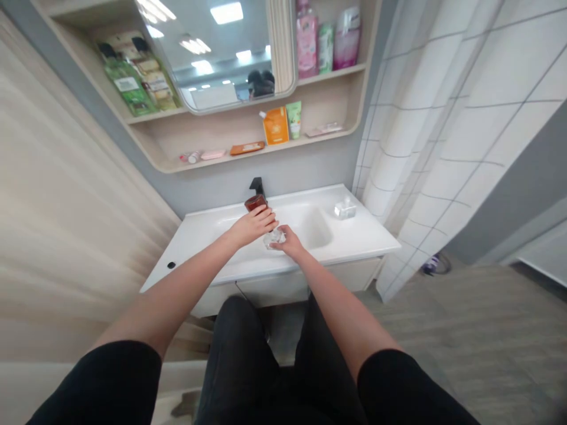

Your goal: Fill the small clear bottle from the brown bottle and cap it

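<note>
Over the white sink basin (pixel 316 227), my left hand (pixel 253 227) is closed round a dark red-brown bottle (pixel 256 203). The bottle is tilted, its base up and to the left, its lower end toward a small clear container (pixel 273 238). My right hand (pixel 290 242) grips that clear container from the right, just below the bottle. Whether the two touch is too small to tell. A black faucet (pixel 257 186) stands right behind the bottle. Near the left front of the counter lies a small black round piece (pixel 171 265).
A clear glass container (pixel 345 208) sits on the counter right of the basin. Above, a wooden shelf (pixel 212 162) holds an orange pouch (pixel 276 126), a green tube (pixel 294 120) and several toiletries around a mirror (pixel 221 59). Curtains (pixel 57 177) hang on both sides.
</note>
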The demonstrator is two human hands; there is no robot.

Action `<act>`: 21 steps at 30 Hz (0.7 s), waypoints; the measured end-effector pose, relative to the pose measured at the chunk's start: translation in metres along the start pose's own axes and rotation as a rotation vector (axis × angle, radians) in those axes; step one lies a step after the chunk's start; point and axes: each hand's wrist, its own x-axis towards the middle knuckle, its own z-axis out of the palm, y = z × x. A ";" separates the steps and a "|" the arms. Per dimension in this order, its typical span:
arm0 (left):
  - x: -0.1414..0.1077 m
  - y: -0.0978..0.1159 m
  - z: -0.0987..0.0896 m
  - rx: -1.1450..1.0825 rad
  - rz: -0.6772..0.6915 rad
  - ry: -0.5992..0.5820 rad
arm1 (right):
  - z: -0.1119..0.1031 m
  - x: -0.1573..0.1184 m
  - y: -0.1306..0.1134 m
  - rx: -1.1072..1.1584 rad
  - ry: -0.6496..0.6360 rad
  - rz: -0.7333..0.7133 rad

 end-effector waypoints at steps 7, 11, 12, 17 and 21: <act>-0.002 0.004 -0.003 -0.006 -0.036 -0.014 | -0.001 0.001 0.003 0.006 -0.018 -0.007; -0.009 0.013 -0.004 -0.038 -0.163 -0.009 | -0.001 0.000 0.001 0.010 -0.032 -0.004; -0.012 0.017 -0.003 -0.044 -0.225 0.000 | -0.001 0.000 0.001 0.016 -0.038 -0.009; -0.041 0.037 0.018 -0.184 -0.726 0.158 | -0.002 -0.003 0.002 0.049 -0.069 -0.012; -0.094 0.016 0.037 -0.500 -1.316 0.395 | -0.005 -0.003 0.003 0.044 -0.078 -0.016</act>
